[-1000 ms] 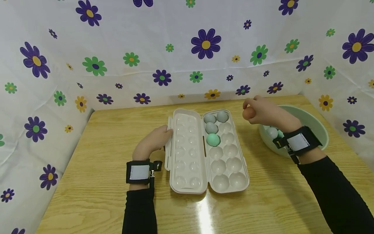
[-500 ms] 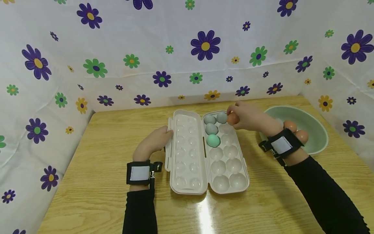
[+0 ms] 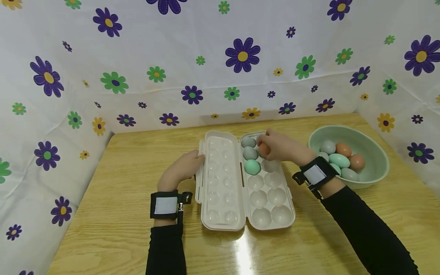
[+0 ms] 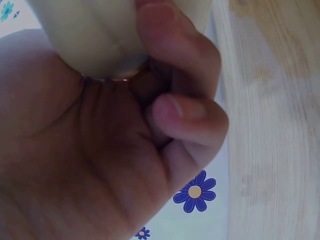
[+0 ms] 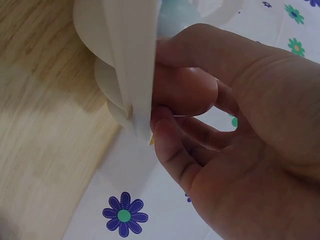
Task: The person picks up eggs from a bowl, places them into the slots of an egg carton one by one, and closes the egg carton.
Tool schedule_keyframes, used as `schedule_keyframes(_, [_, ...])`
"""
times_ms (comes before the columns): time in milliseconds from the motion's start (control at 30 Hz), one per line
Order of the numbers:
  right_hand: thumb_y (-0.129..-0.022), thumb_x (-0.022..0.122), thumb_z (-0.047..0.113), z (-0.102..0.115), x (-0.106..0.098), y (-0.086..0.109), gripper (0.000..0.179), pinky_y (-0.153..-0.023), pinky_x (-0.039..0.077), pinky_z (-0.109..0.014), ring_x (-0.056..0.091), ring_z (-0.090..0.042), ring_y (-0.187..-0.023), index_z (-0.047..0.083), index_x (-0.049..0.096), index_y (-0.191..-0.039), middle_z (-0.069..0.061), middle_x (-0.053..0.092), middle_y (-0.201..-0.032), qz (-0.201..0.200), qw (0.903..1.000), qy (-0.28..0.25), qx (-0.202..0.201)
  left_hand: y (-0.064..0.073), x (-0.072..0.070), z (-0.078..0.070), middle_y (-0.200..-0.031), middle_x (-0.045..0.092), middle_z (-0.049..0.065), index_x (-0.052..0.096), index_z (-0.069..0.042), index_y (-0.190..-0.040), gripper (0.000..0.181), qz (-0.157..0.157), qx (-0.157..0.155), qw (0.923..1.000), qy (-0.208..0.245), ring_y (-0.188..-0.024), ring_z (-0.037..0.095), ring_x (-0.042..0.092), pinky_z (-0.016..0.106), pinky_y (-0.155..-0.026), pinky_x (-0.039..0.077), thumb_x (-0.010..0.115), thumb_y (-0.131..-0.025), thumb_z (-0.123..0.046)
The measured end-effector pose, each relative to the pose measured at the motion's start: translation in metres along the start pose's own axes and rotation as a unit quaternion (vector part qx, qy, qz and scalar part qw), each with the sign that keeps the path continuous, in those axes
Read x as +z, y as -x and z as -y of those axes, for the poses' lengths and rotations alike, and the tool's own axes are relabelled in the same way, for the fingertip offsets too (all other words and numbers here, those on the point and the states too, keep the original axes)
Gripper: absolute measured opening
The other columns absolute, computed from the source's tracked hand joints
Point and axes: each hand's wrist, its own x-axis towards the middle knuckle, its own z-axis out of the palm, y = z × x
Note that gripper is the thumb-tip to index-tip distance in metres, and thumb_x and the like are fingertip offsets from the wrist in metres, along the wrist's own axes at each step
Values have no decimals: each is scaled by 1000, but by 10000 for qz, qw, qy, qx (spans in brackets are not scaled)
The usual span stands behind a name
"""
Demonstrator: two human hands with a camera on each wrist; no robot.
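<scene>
An opened white egg carton (image 3: 222, 225) lies on the table, lid to the left and cupped half to the right. My left hand (image 3: 183, 170) grips the lid's left edge, fingers curled round it in the left wrist view. A brown egg (image 5: 185, 91) is pinched between the thumb and fingers of my right hand (image 3: 282, 146), right at the second cup of the right column. Grey eggs (image 3: 250, 153) and one mint green egg (image 3: 252, 167) sit in the far cups of the left column. The grey egg in the top right cup is mostly hidden behind my right hand.
A pale green bowl (image 3: 376, 173) stands at the right, with several grey, mint and brown eggs (image 3: 357, 162) in it. Flowered cloth (image 3: 206, 68) hangs behind and on both sides of the wooden table (image 3: 130, 160).
My right hand has carried the brown egg leftward from beside the bowl to the carton's far cups. The bowl's eggs have come into fuller view. My left hand keeps its hold on the lid.
</scene>
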Motion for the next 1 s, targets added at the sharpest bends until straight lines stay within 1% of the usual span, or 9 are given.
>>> schedule_keyframes(200, [-81, 70, 4, -3, 9, 1, 38, -83, 56, -49, 57, -35, -93, -2, 64, -117, -27, 56, -111, 73, 9997, -146, 162, 0, 1, -3, -77, 57, 9, 54, 0, -118, 41, -13, 19, 10000, -11, -63, 23, 54, 25, -52, 41, 26, -105, -27])
schedule_keyframes(300, [-82, 69, 4, -3, 9, 4, 41, -87, 55, -51, 57, -37, -99, -4, 61, -122, -31, 58, -117, -44, 9996, -242, 133, 0, 1, -4, -78, 57, 10, 54, 0, -115, 40, -28, 32, 10000, 2, -62, 21, 52, 25, -53, 41, 26, -105, -27])
schedule_keyframes(400, [-84, 68, 6, -4, 9, 8, 41, -88, 54, -52, 57, -38, -100, -6, 60, -123, -31, 59, -118, -250, 9993, -283, 50, 0, 1, -5, -81, 57, 10, 53, 0, -116, 40, -65, 16, 10000, 14, -64, 19, 52, 26, -55, 42, 27, -105, -28])
schedule_keyframes(500, [-85, 68, 6, -4, 9, 12, 40, -89, 53, -52, 56, -36, -99, -6, 60, -122, -29, 57, -115, -400, 9983, -412, 18, 0, 1, -7, -91, 60, 14, 51, 0, -124, 43, -123, -3, 9999, 100, -76, 22, 57, 33, -67, 49, 27, -105, -30])
schedule_keyframes(633, [-86, 67, 6, -6, 8, 17, 39, -88, 54, -51, 56, -35, -98, -6, 60, -122, -27, 56, -115, -447, 9964, -715, 98, -2, 3, -9, -98, 62, 16, 49, -3, -131, 46, -198, 32, 9995, 252, -85, 25, 60, 38, -78, 50, 25, -105, -33])
schedule_keyframes(700, [-86, 66, 6, -7, 7, 18, 38, -87, 53, -51, 56, -35, -98, -5, 60, -122, -27, 56, -117, -440, 9955, -830, 130, -2, 4, -10, -92, 61, 14, 50, -4, -129, 45, -235, 63, 9993, 290, -79, 23, 59, 36, -74, 50, 25, -105, -33])
schedule_keyframes(767, [-87, 66, 7, -8, 5, 20, 38, -87, 53, -51, 56, -36, -98, -4, 60, -123, -27, 57, -118, -412, 9951, -881, 175, -2, 5, -10, -88, 60, 13, 51, -6, -128, 44, -234, 85, 9991, 355, -73, 22, 58, 37, -72, 50, 25, -105, -34])
schedule_keyframes(900, [-89, 65, 11, -11, -5, 24, 38, -86, 52, -51, 57, -38, -100, -4, 59, -124, -26, 59, -117, -436, 9953, -810, 297, -3, 4, -10, -89, 60, 13, 50, -6, -129, 44, -233, 114, 9991, 324, -73, 21, 58, 37, -72, 51, 26, -104, -33])
schedule_keyframes(1000, [-90, 63, 10, -17, -15, 30, 37, -83, 52, -51, 57, -39, -98, -4, 57, -124, -26, 60, -114, -560, 9951, -707, 393, -3, 3, -11, -89, 61, 14, 51, -7, -127, 43, -292, 50, 9992, 257, -75, 23, 59, 34, -69, 49, 26, -104, -33])
